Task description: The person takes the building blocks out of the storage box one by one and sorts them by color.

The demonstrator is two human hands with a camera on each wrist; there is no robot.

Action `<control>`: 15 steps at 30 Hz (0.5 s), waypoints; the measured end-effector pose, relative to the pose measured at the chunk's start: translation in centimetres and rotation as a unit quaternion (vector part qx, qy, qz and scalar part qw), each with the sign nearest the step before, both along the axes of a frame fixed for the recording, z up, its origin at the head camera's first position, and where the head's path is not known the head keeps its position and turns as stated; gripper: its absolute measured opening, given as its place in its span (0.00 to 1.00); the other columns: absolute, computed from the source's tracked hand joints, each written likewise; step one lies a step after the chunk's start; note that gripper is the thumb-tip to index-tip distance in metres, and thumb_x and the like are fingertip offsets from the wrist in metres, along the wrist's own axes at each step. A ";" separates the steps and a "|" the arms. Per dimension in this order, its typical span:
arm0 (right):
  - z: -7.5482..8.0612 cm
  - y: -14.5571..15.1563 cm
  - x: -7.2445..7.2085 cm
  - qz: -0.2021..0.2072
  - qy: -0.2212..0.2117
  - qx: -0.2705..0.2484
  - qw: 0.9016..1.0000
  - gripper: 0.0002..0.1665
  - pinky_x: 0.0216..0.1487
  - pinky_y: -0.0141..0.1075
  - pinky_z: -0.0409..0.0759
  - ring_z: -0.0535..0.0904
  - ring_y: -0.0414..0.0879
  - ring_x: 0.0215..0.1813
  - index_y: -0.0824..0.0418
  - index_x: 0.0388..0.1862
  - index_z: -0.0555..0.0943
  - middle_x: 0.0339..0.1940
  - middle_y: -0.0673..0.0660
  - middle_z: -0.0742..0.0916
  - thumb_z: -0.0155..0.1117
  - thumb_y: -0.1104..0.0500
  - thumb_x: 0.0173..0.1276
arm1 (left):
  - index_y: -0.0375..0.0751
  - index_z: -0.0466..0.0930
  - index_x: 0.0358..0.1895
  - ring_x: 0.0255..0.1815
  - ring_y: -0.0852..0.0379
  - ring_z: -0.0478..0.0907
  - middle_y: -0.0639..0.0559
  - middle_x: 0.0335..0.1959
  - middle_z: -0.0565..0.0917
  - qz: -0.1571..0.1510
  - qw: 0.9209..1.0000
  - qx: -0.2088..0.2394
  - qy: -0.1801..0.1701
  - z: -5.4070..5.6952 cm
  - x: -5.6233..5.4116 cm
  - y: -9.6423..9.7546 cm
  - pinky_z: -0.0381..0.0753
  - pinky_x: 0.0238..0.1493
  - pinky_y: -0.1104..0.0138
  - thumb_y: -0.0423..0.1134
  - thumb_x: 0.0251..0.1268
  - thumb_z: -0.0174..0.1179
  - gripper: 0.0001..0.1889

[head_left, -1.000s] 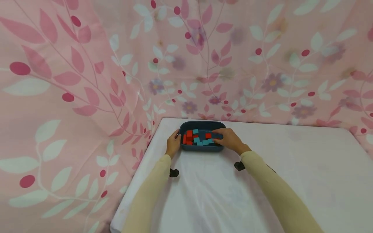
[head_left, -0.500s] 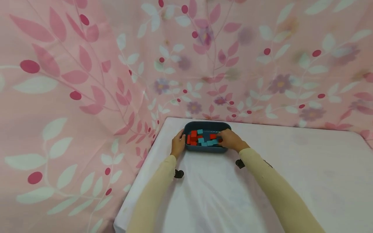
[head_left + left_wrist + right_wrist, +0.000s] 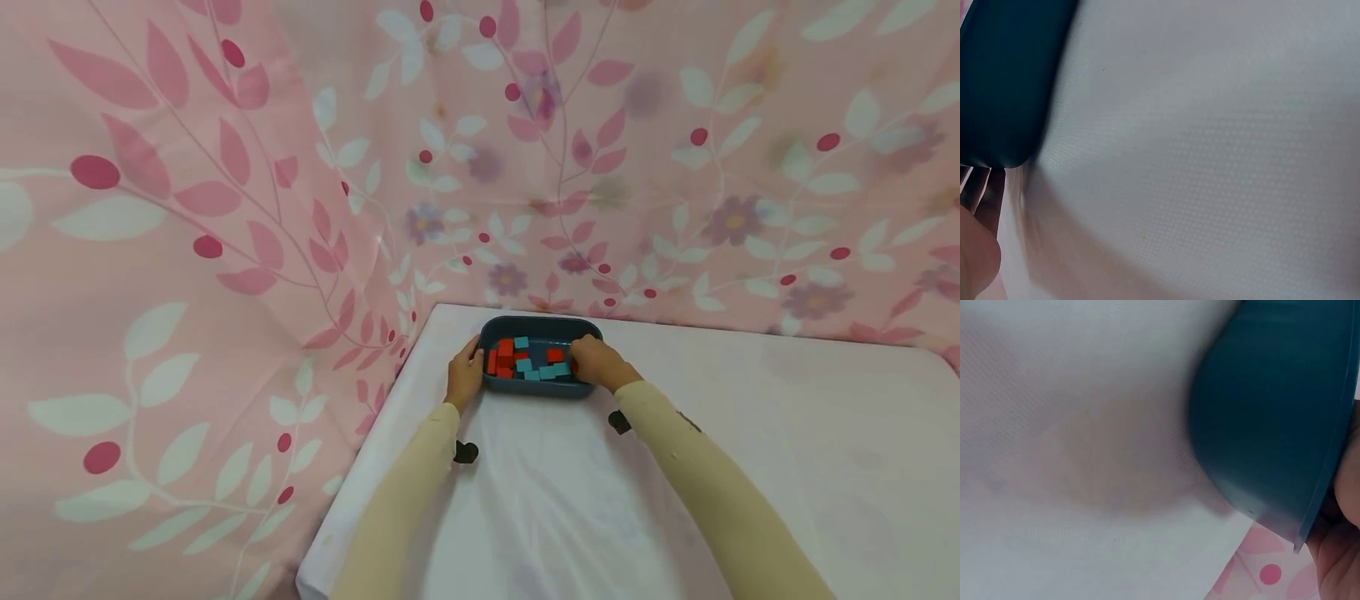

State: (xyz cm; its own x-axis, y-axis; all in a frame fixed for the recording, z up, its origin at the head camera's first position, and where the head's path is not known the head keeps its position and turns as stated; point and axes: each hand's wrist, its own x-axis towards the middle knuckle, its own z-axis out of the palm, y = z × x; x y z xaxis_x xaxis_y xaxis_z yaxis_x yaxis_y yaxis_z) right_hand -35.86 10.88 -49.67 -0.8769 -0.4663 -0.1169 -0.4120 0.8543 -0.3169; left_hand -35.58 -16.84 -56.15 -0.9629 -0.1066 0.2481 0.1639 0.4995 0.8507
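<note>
Head view: a dark blue tray (image 3: 540,388) is set near the far edge of a white-covered table (image 3: 787,417), backed by a pink floral curtain (image 3: 525,125). At the tray's nine o'clock side, the left hand (image 3: 463,379) is placed with its fingers and thumb against the end (whether the rim is gripped or merely touched cannot be told). At three o'clock, the right hand (image 3: 597,363) is bent over the rim, with its fingers directed down into the tray. A patch of red is seen by the fingertips, but whether anything is pinched cannot be told. Inside, red blocks (image 3: 506,348) are grouped toward nine o'clock, and light blue blocks (image 3: 521,342) are scattered between the centre and six o'clock. Both forearms, covered by cream sleeves (image 3: 705,475), are extended from the lower border, the left from seven o'clock and the right from five.

Left wrist view: the tray is seen toward ten o'clock; at eight, the left fingers are stretched up to its end, their tips hidden.

Right wrist view: the tray's outer wall is shown at two o'clock. At four, the right hand is partly cut off by the border, its fingertips concealed behind the rim.
</note>
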 end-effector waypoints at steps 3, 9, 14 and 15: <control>0.0 0.5 0.0 -0.001 0.000 -0.022 1.000 0.13 0.48 0.45 0.82 0.75 0.53 0.40 0.66 0.46 0.85 0.37 0.57 0.83 0.68 0.68 0.61 | 0.38 0.69 0.69 0.66 0.49 0.71 0.45 0.65 0.75 -0.004 1.000 0.008 -0.003 0.0 0.1 0.1 0.66 0.68 0.57 0.36 0.75 0.50 0.22; 0.8 1.5 0.1 -0.003 0.014 -0.083 0.996 0.20 0.48 0.45 0.82 0.77 0.53 0.43 0.70 0.52 0.83 0.44 0.60 0.86 0.70 0.65 0.62 | 0.38 0.69 0.70 0.67 0.50 0.70 0.45 0.66 0.74 -0.006 1.000 0.011 -0.009 0.1 0.5 0.1 0.65 0.68 0.57 0.36 0.76 0.50 0.22; 2.5 2.9 0.3 -0.005 0.049 -0.134 0.990 0.24 0.48 0.45 0.83 0.77 0.54 0.45 0.71 0.57 0.80 0.45 0.61 0.85 0.69 0.63 0.63 | 0.36 0.69 0.69 0.66 0.48 0.71 0.43 0.65 0.74 -0.007 1.000 0.007 0.005 0.4 0.7 0.1 0.66 0.68 0.55 0.35 0.75 0.50 0.22; 2.9 3.2 0.4 -0.004 0.057 -0.140 0.988 0.24 0.47 0.45 0.83 0.77 0.54 0.45 0.71 0.57 0.80 0.44 0.61 0.85 0.69 0.62 0.64 | 0.36 0.69 0.69 0.66 0.48 0.71 0.43 0.65 0.74 -0.007 1.000 0.005 0.008 0.4 0.7 0.1 0.66 0.68 0.55 0.34 0.75 0.50 0.22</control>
